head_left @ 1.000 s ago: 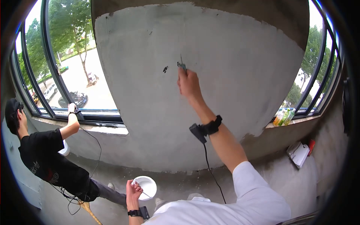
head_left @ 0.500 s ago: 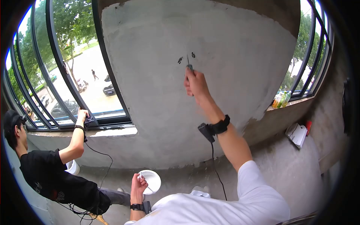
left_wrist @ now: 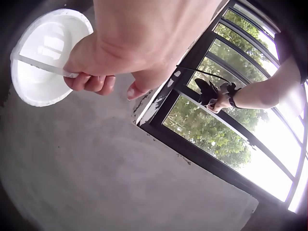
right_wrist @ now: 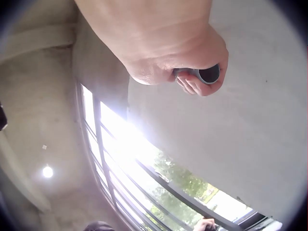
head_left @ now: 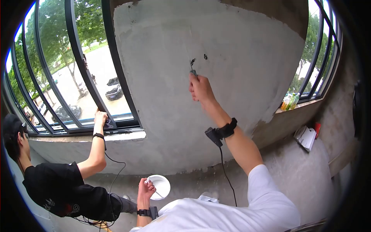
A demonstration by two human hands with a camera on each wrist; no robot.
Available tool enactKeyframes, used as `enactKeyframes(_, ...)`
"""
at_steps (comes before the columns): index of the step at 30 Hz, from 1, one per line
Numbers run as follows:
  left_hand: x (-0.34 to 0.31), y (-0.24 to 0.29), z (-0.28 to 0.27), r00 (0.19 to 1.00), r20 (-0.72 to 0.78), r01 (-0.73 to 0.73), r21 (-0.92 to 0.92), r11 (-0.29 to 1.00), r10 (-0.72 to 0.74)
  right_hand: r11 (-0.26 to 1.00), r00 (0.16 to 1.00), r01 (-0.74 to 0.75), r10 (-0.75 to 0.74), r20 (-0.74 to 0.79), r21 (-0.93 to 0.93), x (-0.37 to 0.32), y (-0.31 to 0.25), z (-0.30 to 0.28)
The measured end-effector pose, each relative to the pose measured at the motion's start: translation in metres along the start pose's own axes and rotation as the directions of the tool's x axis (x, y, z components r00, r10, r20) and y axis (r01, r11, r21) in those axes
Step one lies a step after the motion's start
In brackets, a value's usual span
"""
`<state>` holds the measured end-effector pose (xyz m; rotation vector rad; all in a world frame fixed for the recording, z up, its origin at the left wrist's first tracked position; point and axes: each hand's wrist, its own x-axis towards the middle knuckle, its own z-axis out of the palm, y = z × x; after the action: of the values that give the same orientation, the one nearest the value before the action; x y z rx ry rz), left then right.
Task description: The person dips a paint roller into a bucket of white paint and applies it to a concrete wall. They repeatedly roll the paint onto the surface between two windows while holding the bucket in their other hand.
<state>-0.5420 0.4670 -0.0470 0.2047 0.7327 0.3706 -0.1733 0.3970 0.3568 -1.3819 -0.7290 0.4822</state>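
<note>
The right hand is raised to the grey coated wall, fingers curled round the grey-green handle of a thin-edged tool, just below two dark marks. In the right wrist view the handle's hollow end shows in the fist; the blade is hidden there. Low down, the left hand grips the handle of a white bucket, which hangs beside the fist with its white inside showing.
At the left a person in a black shirt has a hand at the window frame. A black cable hangs from the right wrist strap. Colourful packets stand on the right sill; a white box lies below.
The wall marks have shifted relative to the right hand, with the tool's edge now by the left mark. The view has turned left. The other person's arm has moved right along the window.
</note>
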Motion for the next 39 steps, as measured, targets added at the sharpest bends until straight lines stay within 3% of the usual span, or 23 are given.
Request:
enactKeyframes(4, 0.002, -0.003, -0.001, 1.000, 0.008, 0.021, -0.004, 1.000, -0.021, 0.988, 0.986, 0.156, -0.154, 0.057, -0.019, 0.035, -0.067, 0.016)
enactKeyframes(7, 0.007, -0.004, -0.005, 0.999, -0.011, 0.037, -0.029, 0.999, -0.037, 0.987, 0.984, 0.160, -0.161, 0.075, 0.021, 0.036, -0.082, 0.030)
enactKeyframes(12, 0.007, -0.009, -0.014, 1.000, 0.018, 0.017, -0.029, 0.999, -0.016, 0.989, 0.996, 0.093, -0.093, 0.003, -0.111, 0.010, 0.015, 0.046)
enactKeyframes(15, 0.010, -0.010, -0.014, 0.999, 0.035, 0.011, -0.023, 1.000, -0.010, 0.999, 0.998, 0.029, -0.027, 0.048, -0.038, -0.005, 0.028, 0.056)
enactKeyframes(23, -0.001, -0.014, -0.015, 1.000, 0.011, -0.006, -0.028, 1.000, 0.006, 0.977, 0.975, 0.211, -0.212, 0.070, 0.022, 0.038, -0.077, 0.097)
enactKeyframes(30, -0.004, -0.013, -0.014, 1.000, 0.016, -0.025, -0.068, 0.997, 0.026, 0.982, 0.993, 0.121, -0.119, 0.019, -0.143, 0.009, 0.049, 0.107)
enactKeyframes(33, -0.008, -0.011, -0.015, 1.000, -0.021, -0.023, -0.062, 0.998, 0.022, 0.975, 0.990, 0.143, -0.139, 0.033, -0.167, 0.008, 0.040, 0.113)
enactKeyframes(39, -0.013, -0.008, -0.022, 0.998, -0.019, -0.063, -0.048, 0.997, 0.062, 0.973, 0.972, 0.222, -0.217, 0.090, -0.060, 0.036, -0.061, 0.151)
